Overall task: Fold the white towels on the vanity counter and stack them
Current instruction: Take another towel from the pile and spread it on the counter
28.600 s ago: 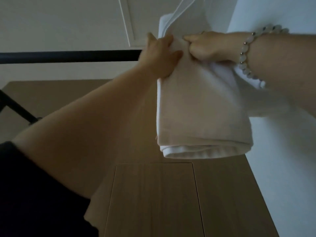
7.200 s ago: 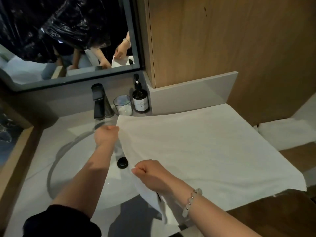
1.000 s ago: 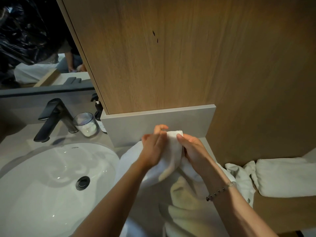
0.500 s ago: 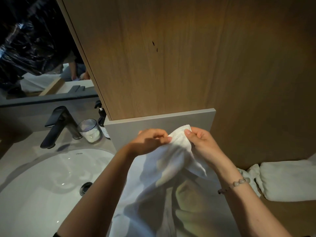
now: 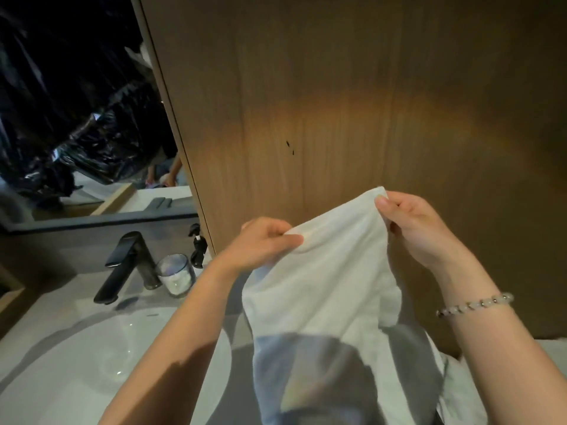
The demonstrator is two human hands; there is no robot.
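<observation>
A white towel (image 5: 334,289) hangs in the air in front of the wooden wall panel, its lower part draping down over the counter. My left hand (image 5: 264,243) pinches the towel's top edge at the left. My right hand (image 5: 411,225), with a bead bracelet on its wrist, pinches the top corner at the right, a little higher than the left. The stretch of edge between my hands sags slightly. The counter under the towel is hidden.
A white sink basin (image 5: 76,363) lies at the lower left with a black faucet (image 5: 122,265) behind it. A glass cup (image 5: 176,276) and a dark pump bottle (image 5: 196,246) stand beside the faucet. A mirror (image 5: 76,102) fills the upper left. More white cloth (image 5: 555,351) shows at the right edge.
Both hands have lifted the towel higher and moved apart along its top edge, spreading it. The view has tilted upward, so the folded towel at the right has nearly left the frame.
</observation>
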